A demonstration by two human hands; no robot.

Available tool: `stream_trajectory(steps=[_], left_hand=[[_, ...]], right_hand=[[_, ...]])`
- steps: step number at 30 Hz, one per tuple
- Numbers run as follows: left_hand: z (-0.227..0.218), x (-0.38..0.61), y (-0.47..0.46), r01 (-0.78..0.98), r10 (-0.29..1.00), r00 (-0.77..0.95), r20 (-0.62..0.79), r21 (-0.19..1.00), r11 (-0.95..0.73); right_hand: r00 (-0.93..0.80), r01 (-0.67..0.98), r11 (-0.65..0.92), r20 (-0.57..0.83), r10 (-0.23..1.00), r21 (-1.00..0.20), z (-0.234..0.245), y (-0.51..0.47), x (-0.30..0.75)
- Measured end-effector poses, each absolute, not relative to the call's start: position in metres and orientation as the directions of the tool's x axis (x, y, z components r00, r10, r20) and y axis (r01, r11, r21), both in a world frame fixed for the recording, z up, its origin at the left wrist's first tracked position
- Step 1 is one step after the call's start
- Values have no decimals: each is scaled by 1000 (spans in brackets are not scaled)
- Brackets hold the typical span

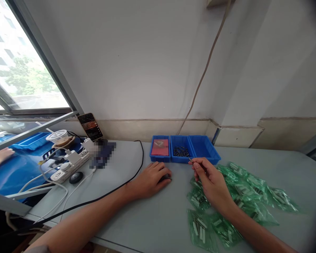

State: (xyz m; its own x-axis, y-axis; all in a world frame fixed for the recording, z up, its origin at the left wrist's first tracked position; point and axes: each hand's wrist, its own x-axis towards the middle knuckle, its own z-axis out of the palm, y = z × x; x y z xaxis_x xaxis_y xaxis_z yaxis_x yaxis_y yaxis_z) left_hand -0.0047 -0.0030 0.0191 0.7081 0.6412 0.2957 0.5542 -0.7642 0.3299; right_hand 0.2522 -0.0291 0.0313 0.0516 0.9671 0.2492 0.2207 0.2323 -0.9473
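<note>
My left hand (153,180) rests on the grey table with its fingers curled over something dark, mostly hidden between thumb and fingers. Pinched in my right hand (210,182) is a small thin metal screw (190,160), held just in front of the blue bins. The middle bin (183,160) contains a pile of dark screws (181,151). To its left, another blue bin (151,154) holds a red card (160,147) with small clear pieces on top. Green plastic bags (249,191) of metal and white parts lie under and around my right forearm.
A third blue bin (204,146) stands at the right of the row. Leftward are a power strip (71,165), a black cable (113,191), a round black object (76,177) and a propped phone (90,126). Another person's hand (2,154) shows beyond the metal frame.
</note>
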Motion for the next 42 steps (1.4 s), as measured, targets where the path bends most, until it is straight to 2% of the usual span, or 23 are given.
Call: stream_trajectory(steps=[4, 12, 20, 26, 32, 37, 42], left_hand=[[19, -5, -3, 558, 645, 705, 294, 330, -761], [18, -5, -3, 564, 649, 701, 297, 327, -759], [20, -4, -3, 564, 648, 704, 290, 327, -759], [19, -4, -3, 564, 647, 703, 295, 321, -761], [18, -4, -3, 557, 645, 704, 297, 332, -761], [19, -4, -3, 562, 650, 705, 283, 335, -756], [18, -4, -3, 541, 634, 717, 290, 342, -769]], right_hand=[[33, 256, 241, 257, 966, -936, 27, -29, 254], [-72, 411, 403, 412, 908, -818, 25, -30, 253], [-147, 527, 447, 440, 886, -723, 30, -33, 254], [-151, 525, 438, 427, 892, -730, 34, -36, 253], [-127, 401, 375, 355, 926, -836, 35, -36, 252], [-112, 208, 186, 166, 980, -960, 33, -33, 252], [-91, 7, 24, 23, 996, -1000, 31, -30, 251]])
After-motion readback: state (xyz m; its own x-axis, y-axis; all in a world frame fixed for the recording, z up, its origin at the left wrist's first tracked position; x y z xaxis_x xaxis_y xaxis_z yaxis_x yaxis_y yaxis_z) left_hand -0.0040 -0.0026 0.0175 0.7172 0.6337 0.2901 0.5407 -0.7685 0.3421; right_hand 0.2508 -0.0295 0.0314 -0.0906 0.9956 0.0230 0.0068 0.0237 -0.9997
